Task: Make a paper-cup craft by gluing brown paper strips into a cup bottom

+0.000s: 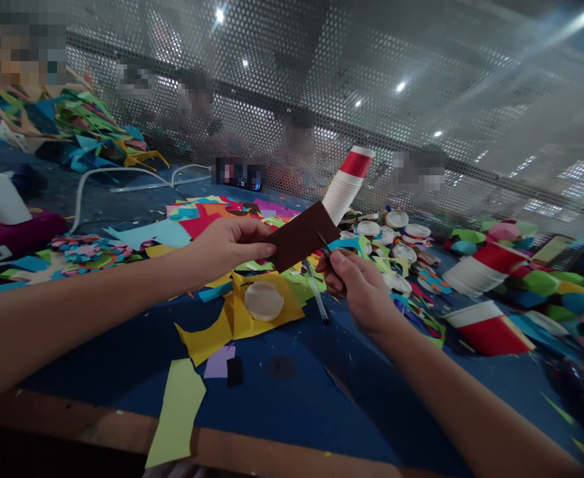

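Observation:
A dark brown piece of paper (296, 240) is pinched at its left end between the thumb and fingers of my left hand (242, 240). My right hand (354, 279) is closed around a pair of small scissors (323, 241), most of which the fingers hide. One thin blade shows against the right part of the paper. Below the paper, a pen (316, 295) lies on the blue tabletop (292, 398). A round whitish disc (264, 301) rests on torn yellow paper (232, 318) beneath my hands.
A tall stack of red-and-white paper cups (349, 182) stands behind the brown paper. More cups (491, 325) lie at the right among coloured scraps. A purple power strip (23, 236) and white cable (80, 192) are at the left. A pale green strip (175, 411) overhangs the front edge.

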A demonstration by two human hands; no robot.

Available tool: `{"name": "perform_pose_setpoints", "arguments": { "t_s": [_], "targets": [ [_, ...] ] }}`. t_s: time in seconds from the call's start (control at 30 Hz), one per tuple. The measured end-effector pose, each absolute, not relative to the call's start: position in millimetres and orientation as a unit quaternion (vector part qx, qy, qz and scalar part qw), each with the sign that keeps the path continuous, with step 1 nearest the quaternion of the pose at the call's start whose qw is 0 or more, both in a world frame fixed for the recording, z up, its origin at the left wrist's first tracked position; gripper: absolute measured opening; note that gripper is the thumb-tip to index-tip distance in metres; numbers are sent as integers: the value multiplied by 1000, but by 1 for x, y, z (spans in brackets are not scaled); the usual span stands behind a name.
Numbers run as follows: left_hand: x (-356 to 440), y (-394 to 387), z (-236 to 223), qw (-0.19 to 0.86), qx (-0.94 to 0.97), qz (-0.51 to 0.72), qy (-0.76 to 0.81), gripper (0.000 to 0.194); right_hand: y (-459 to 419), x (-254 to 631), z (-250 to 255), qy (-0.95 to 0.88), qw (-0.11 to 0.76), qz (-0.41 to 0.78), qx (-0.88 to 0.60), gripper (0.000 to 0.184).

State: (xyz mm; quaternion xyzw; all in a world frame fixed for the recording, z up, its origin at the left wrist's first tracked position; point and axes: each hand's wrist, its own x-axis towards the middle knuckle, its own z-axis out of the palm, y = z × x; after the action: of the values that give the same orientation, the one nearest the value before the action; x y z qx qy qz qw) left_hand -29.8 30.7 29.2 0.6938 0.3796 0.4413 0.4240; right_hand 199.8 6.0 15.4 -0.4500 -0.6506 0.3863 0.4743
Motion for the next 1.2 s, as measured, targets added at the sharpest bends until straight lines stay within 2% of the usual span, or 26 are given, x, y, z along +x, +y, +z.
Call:
{"name": "perform_pose_setpoints", "arguments": {
  "t_s": [0.17, 0.57, 0.8, 1.2],
  "targets": [
    [-29, 34, 26, 470, 671, 442, 366, 17, 5, 199, 16, -655, 468, 386, -451, 45],
    [-31, 32, 30, 436, 700, 422, 376, 25, 7, 204, 15, -690, 456, 339, -449, 43],
    [-31, 32, 29, 408, 715, 421, 381, 21, 10, 202, 12, -690, 471, 331, -439, 44],
    [-31, 33, 25, 419, 701, 430, 385, 25, 11, 202, 9, -688, 494, 328, -419, 50]
  ]
}}
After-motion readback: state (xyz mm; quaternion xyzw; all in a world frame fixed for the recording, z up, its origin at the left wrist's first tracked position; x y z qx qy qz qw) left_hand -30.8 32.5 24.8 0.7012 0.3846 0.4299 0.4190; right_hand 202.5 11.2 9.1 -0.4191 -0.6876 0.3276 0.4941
